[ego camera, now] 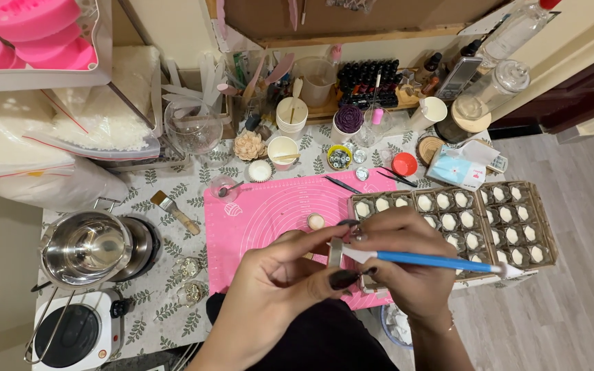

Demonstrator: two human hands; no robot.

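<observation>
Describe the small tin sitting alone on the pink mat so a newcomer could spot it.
Start at the pink mat in the middle of the leaf-print table. Just above the left hand, near the mat's centre, sits a small round tin with pale filling. Unlike the many filled pieces in the cardboard tray, it stands alone.

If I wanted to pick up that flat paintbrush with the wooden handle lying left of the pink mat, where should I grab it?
Probably the bare wooden handle of the flat paintbrush, pinched across its width from above. It lies flat on the leaf-patterned tablecloth, handle pointing down-right toward the pink silicone mat, with open cloth on both sides for the fingers. Avoid the bristles at its upper-left end.
</observation>
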